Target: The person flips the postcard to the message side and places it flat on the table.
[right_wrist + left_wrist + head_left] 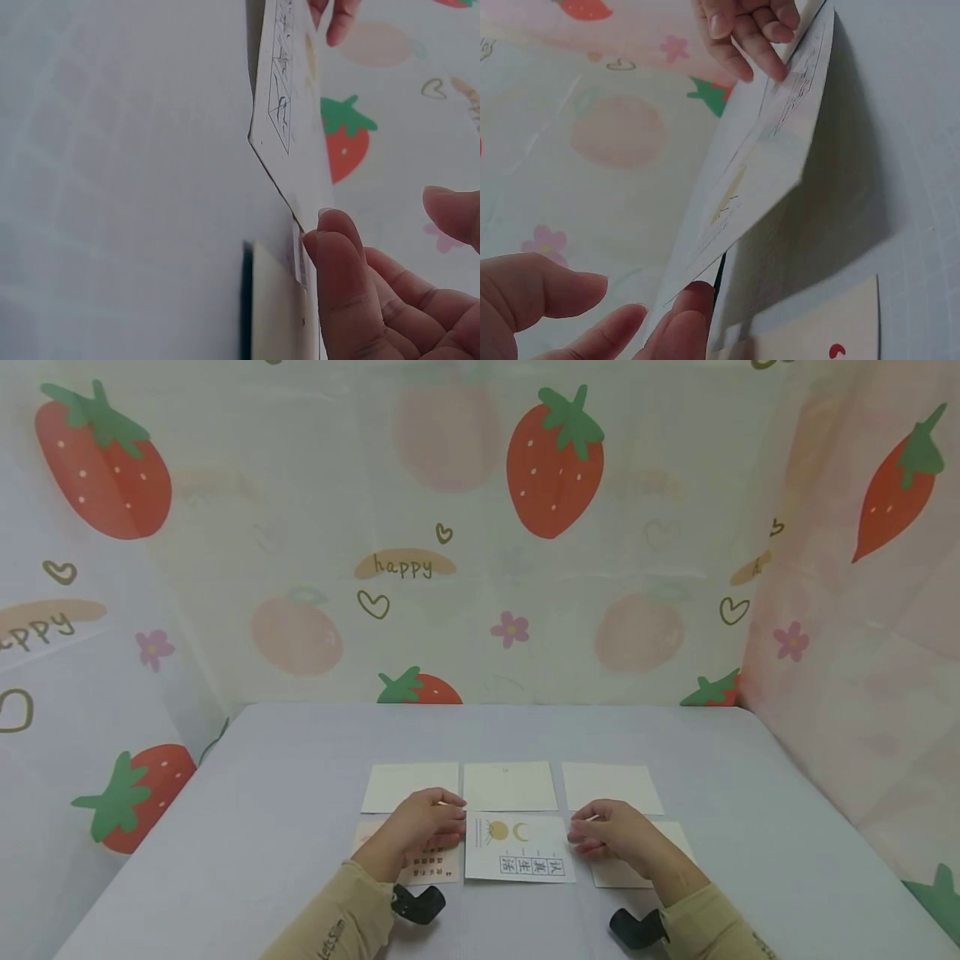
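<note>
A white card printed with a yellow sun, a moon and boxed characters lies in the middle of the front row in the head view. At its left edge is my left hand; in the left wrist view its fingertips touch the card's edge with the thumb held apart. My right hand is at the opposite side. The right wrist view has its fingers at the corner of the same card, thumb apart. Beneath my left hand, a peach card with dark characters is partly covered. Another pale card is partly hidden by my right hand.
Behind the front row lie three pale cards, at left, middle and right. All rest on a white-covered table. A strawberry-printed curtain surrounds the back and sides. Each wrist carries a black device.
</note>
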### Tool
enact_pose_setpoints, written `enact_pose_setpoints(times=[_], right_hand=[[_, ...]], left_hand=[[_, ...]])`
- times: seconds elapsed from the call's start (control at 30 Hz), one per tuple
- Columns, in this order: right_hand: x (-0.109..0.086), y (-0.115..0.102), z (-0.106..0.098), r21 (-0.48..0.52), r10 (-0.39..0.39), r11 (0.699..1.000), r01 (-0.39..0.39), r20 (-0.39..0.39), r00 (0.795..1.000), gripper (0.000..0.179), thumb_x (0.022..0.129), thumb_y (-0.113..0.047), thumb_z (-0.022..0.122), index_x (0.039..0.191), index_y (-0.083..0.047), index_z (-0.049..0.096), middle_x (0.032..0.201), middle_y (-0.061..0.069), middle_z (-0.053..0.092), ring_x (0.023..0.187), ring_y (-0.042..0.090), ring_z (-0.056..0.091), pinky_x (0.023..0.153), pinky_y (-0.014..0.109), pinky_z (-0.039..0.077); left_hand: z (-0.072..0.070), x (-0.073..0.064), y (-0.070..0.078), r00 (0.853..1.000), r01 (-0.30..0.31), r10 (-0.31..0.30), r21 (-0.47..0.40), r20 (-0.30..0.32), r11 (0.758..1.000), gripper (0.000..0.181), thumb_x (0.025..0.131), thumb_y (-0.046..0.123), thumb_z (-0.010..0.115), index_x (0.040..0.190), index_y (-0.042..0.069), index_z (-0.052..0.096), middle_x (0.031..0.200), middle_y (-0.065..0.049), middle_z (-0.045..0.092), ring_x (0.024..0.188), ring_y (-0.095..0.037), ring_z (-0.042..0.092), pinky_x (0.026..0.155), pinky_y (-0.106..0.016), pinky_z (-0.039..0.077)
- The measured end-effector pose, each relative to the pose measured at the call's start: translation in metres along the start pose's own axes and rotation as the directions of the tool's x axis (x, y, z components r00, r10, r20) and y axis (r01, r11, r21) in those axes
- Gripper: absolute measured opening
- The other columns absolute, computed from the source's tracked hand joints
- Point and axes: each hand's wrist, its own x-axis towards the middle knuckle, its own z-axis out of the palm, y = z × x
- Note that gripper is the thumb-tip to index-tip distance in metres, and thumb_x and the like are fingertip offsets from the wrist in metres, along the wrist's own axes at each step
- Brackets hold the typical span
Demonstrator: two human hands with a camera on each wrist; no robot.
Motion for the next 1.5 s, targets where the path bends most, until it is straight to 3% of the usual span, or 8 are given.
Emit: enact_pose_setpoints(times=[0.23, 0.43, 0.93, 1.1, 1.27, 1.5], right_hand=[[0.0003, 0.0006, 0.0007, 0.011, 0.001, 1.000, -0.001, -0.004, 1.000, 0.018, 0.086, -0.012, 0.061, 0.099, 0.001, 0.061, 0.085, 0.008, 0.068, 0.067, 0.018, 0.062, 0.064, 0.031, 0.053], [-0.0008, -0.0003, 0.0007, 0.019, -0.001, 1.000, 0.001, -0.003, 1.000, 0.017, 0.086, -0.010, 0.061, 0.099, 0.002, 0.061, 0.085, 0.008, 0.068, 0.068, 0.019, 0.063, 0.065, 0.031, 0.053], [0.0047, 0.0065, -0.0003, 0.027, -0.011, 1.000, 0.009, 0.047, 0.999, 0.026, 0.083, -0.012, 0.065, 0.105, 0.001, 0.059, 0.091, 0.008, 0.067, 0.074, 0.020, 0.065, 0.067, 0.032, 0.054], [0.0049, 0.0039, -0.0004, -0.003, -0.012, 1.000, 0.012, 0.027, 1.000, 0.025, 0.084, -0.012, 0.065, 0.105, -0.001, 0.059, 0.092, 0.008, 0.065, 0.073, 0.019, 0.064, 0.066, 0.031, 0.054], [0.0056, 0.0021, -0.0016, -0.023, -0.012, 1.000, 0.012, -0.003, 1.000, 0.033, 0.084, -0.016, 0.065, 0.112, -0.001, 0.057, 0.098, 0.009, 0.063, 0.074, 0.017, 0.063, 0.066, 0.030, 0.053], [0.0066, 0.0002, -0.0011, -0.012, -0.013, 1.000, 0.013, 0.013, 1.000, 0.040, 0.081, -0.014, 0.067, 0.117, 0.000, 0.055, 0.091, 0.009, 0.062, 0.074, 0.017, 0.063, 0.066, 0.030, 0.053]], left_hand=[[0.0006, 0.0033, -0.0012, 1.000, -0.006, 0.006, 0.011, 0.003, 1.000, 0.032, 0.086, 0.011, 0.061, 0.117, 0.006, 0.056, 0.089, -0.011, 0.065, 0.076, -0.017, 0.064, 0.068, -0.026, 0.054], [0.0042, 0.0010, -0.0015, 0.998, -0.049, 0.047, 0.063, 0.033, 0.997, 0.029, 0.084, 0.009, 0.061, 0.113, 0.003, 0.060, 0.090, -0.009, 0.063, 0.073, -0.016, 0.061, 0.066, -0.027, 0.053], [0.0087, 0.0025, -0.0014, 0.999, -0.031, 0.029, 0.081, 0.024, 0.996, 0.023, 0.082, 0.006, 0.063, 0.105, 0.006, 0.063, 0.091, -0.008, 0.063, 0.070, -0.014, 0.061, 0.063, -0.025, 0.053], [0.0080, 0.0030, -0.0008, 0.999, -0.026, 0.025, 0.082, 0.019, 0.996, 0.023, 0.082, 0.006, 0.063, 0.105, 0.007, 0.064, 0.091, -0.008, 0.061, 0.068, -0.014, 0.060, 0.061, -0.024, 0.053], [0.0062, 0.0028, 0.0002, 0.997, -0.066, 0.064, 0.077, 0.040, 0.995, 0.023, 0.083, 0.007, 0.062, 0.106, 0.007, 0.063, 0.093, -0.008, 0.063, 0.071, -0.014, 0.061, 0.063, -0.025, 0.053], [0.0047, 0.0031, 0.0022, 0.994, -0.098, 0.094, 0.066, 0.055, 0.993, 0.022, 0.083, 0.007, 0.062, 0.105, 0.006, 0.063, 0.095, -0.008, 0.062, 0.073, -0.015, 0.059, 0.065, -0.025, 0.053]])
